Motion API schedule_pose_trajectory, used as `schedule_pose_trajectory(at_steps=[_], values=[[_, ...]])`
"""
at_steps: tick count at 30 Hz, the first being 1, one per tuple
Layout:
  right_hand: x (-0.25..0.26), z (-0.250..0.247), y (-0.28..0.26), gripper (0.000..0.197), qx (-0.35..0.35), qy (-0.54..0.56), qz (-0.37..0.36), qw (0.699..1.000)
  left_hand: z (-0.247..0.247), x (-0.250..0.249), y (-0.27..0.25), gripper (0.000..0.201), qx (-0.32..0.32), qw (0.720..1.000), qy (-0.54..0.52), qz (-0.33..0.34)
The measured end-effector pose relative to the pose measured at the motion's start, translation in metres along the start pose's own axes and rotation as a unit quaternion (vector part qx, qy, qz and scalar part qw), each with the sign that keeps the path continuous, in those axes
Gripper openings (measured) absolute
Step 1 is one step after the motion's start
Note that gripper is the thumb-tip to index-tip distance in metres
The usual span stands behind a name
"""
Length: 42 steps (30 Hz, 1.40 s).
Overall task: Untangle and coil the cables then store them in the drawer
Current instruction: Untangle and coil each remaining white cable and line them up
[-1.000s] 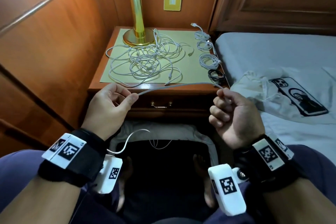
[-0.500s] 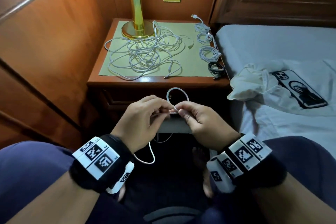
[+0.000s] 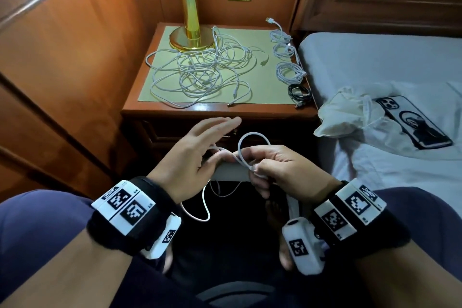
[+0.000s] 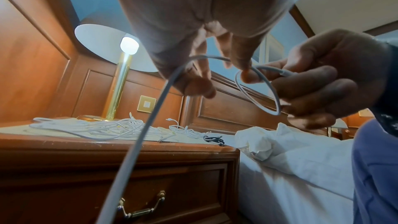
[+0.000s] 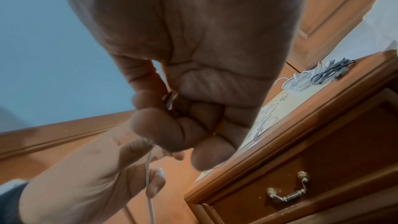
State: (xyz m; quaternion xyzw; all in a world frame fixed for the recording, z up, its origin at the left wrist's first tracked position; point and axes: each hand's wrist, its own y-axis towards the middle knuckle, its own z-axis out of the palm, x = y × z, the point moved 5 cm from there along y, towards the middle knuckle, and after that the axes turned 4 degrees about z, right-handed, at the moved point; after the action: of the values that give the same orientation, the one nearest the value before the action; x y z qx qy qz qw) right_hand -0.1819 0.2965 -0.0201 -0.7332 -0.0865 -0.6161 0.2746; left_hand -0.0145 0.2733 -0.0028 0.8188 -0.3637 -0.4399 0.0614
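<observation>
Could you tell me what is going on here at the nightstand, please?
A seated person is coiling a white cable: the right hand pinches a small loop of it while the left hand, fingers spread, guides the slack. A tangled pile and several finished coils lie on the nightstand; its drawer is closed.

Nightstand (image 3: pixel 217 110) bears mat (image 3: pixel 272 87), lamp (image 3: pixel 191 37), tangled cables (image 3: pixel 200 75), 4 coils (image 3: pixel 290 74).
</observation>
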Motion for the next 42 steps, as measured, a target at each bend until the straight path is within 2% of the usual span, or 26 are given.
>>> schedule_pose_trajectory(at_steps=[2,4,8,10,12,16,18,20,24,27,30,32,34,36,37,39,42], values=[[-0.001,-0.001,-0.001,0.044,0.005,0.010,0.015,1.000,0.005,-0.002,-0.001,0.056,0.047,0.999,-0.021,0.005],[-0.004,0.000,-0.002,0.046,0.016,0.026,0.041,0.999,0.004,0.002,-0.003,0.047,0.067,0.998,-0.017,-0.015],[-0.003,0.003,-0.004,0.050,0.031,0.039,0.059,0.997,0.006,0.001,-0.003,0.034,0.085,0.996,-0.021,-0.027],[-0.002,0.002,-0.005,0.049,0.027,0.046,0.060,0.997,0.008,0.001,-0.003,0.033,0.091,0.994,-0.047,-0.037],[-0.001,0.001,-0.006,0.049,0.020,0.022,0.064,0.998,0.007,0.005,-0.004,0.033,0.087,0.995,-0.016,-0.045],[0.000,0.000,-0.006,0.044,-0.007,-0.040,0.068,0.997,0.005,0.013,-0.004,0.010,0.089,0.993,0.021,-0.069],[-0.002,0.001,-0.006,0.043,0.000,-0.033,0.074,0.997,0.005,0.015,-0.004,0.003,0.077,0.993,0.033,-0.078],[-0.003,0.001,-0.006,0.037,0.000,-0.043,0.075,0.996,0.005,0.018,-0.004,0.004,0.069,0.991,0.035,-0.105],[-0.006,-0.008,-0.003,0.025,-0.083,-0.068,0.085,0.991,0.006,0.021,-0.006,0.010,0.044,0.989,0.032,-0.140],[-0.007,-0.017,-0.001,0.027,-0.151,-0.120,0.059,0.979,0.005,0.019,-0.006,0.013,0.014,0.988,0.034,-0.147],[-0.004,-0.024,-0.004,0.023,-0.140,-0.149,0.053,0.977,0.003,0.016,-0.005,0.009,-0.031,0.989,0.028,-0.141],[-0.003,-0.021,-0.007,0.019,-0.074,-0.082,0.058,0.992,0.001,0.016,-0.005,0.006,-0.063,0.987,0.004,-0.146],[-0.005,-0.015,-0.009,0.024,-0.031,0.030,0.063,0.997,0.002,0.017,-0.005,0.007,-0.077,0.982,-0.035,-0.167],[-0.005,-0.008,-0.009,0.033,-0.034,0.118,0.061,0.991,0.004,0.016,-0.006,0.007,-0.086,0.975,-0.078,-0.188],[-0.005,-0.005,-0.008,0.032,-0.042,0.129,0.058,0.989,0.005,0.015,-0.006,0.007,-0.088,0.970,-0.106,-0.200],[-0.005,-0.001,-0.006,0.023,-0.069,0.074,0.050,0.994,0.009,0.014,-0.006,0.007,-0.081,0.959,-0.156,-0.222],[-0.005,-0.007,-0.002,0.007,-0.147,-0.084,0.015,0.985,0.015,0.011,-0.007,0.012,-0.061,0.940,-0.229,-0.245]])
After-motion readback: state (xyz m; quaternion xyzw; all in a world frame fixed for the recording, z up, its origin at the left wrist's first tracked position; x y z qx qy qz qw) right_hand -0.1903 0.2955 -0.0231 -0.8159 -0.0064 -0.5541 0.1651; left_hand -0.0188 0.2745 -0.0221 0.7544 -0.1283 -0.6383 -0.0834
